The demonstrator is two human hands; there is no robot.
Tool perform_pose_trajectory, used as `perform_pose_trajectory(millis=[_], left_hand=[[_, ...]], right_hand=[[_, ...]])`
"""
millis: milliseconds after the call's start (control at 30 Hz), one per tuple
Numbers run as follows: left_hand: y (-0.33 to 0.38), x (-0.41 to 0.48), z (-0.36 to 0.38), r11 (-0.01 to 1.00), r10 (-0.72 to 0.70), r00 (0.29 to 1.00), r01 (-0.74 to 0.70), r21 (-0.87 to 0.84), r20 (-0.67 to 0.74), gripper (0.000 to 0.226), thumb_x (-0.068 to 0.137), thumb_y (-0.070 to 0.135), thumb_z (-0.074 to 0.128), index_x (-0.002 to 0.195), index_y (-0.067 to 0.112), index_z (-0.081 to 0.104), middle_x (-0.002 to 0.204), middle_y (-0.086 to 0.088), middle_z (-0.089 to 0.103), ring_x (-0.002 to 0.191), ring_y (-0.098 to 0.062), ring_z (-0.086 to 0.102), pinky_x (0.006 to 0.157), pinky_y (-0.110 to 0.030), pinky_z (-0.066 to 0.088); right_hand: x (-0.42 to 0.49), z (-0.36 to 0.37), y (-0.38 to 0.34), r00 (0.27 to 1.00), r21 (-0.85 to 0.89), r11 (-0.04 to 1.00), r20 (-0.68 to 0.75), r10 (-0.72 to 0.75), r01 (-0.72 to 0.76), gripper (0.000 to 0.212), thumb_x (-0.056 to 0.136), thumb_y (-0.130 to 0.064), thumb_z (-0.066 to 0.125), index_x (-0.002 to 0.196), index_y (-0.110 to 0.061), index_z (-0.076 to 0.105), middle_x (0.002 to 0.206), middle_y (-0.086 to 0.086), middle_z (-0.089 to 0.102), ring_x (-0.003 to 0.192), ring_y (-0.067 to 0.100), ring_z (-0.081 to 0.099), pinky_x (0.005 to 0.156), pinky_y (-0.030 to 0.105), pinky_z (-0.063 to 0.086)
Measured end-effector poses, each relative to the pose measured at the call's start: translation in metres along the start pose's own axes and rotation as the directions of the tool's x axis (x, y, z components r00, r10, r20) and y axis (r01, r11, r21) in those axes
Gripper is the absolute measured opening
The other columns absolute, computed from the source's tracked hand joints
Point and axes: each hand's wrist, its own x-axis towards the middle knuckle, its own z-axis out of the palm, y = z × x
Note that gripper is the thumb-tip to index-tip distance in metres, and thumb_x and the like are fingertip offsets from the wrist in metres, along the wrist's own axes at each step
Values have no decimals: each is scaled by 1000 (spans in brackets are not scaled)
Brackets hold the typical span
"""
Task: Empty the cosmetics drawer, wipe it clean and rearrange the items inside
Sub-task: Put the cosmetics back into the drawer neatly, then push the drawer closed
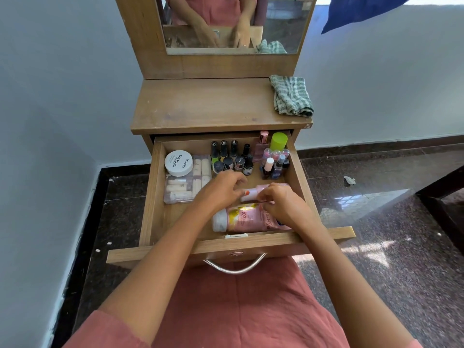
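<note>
The wooden drawer (153,197) of the dressing table is pulled out, with cosmetics inside. A small pink bottle with an orange cap (252,192) lies across the middle. My left hand (221,192) curls its fingers at the cap end. My right hand (285,205) grips the bottle's body and hides most of it. In front of it a large pink lotion bottle (248,218) lies on its side. A white nail polish remover jar (178,163) sits on a clear case of tubes (184,188) at the left. Several nail polish bottles (232,156) stand at the back.
A green-capped bottle (278,141) and a pink perfume bottle (262,146) stand in the drawer's back right corner. A green checked cloth (291,97) lies folded on the dresser top (206,104), below the mirror (233,23). The dark polished floor surrounds the dresser.
</note>
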Motion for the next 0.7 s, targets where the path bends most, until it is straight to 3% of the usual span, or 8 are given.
perform_pose_trajectory(millis=[100,233,333,467,567,700], left_hand=[[16,-24,-14,997,21,995,-28,-76,-96,31,88,20,59,119,16,57,118,-2,57,102,-13,55,90,-31,48],[31,-74,-18,961,61,959,-132,-242,-278,24,87,11,60,110,16,62,102,4,61,87,-1,56,78,-9,46],[32,-109,-10,933,67,926,-191,-307,-373,20,84,7,62,99,19,66,91,12,63,84,4,57,75,-3,42],[14,-145,9,937,97,896,-228,-263,-433,18,81,17,65,91,32,65,87,18,63,85,6,58,75,-5,43],[2,-160,22,942,135,877,-259,-216,-462,11,82,27,58,91,32,61,90,17,61,87,8,58,77,-6,43],[-9,-168,45,958,253,864,-288,-14,-436,13,86,25,48,95,27,57,94,15,59,89,0,57,79,-14,45]], right_hand=[[-3,-5,-4,998,12,1000,-65,-6,7,22,87,-10,55,106,-11,65,111,7,61,103,25,57,85,41,50],[-17,-11,-13,977,92,994,-207,-40,61,15,87,-12,58,99,-12,67,103,2,64,94,22,59,81,41,50],[-38,-12,-23,941,163,975,-327,-89,149,10,85,-9,60,90,-11,68,89,-5,61,80,15,58,74,40,52],[-69,-2,-32,892,205,947,-429,-140,247,5,81,-7,61,82,-11,66,83,-5,59,72,15,55,67,36,51],[-90,14,-36,866,251,900,-450,-217,356,9,82,-17,56,83,-12,65,86,0,63,78,13,58,70,24,48],[-114,40,-45,834,208,863,-436,-339,460,12,84,-18,51,83,-15,63,84,-1,64,81,8,55,70,17,46]])
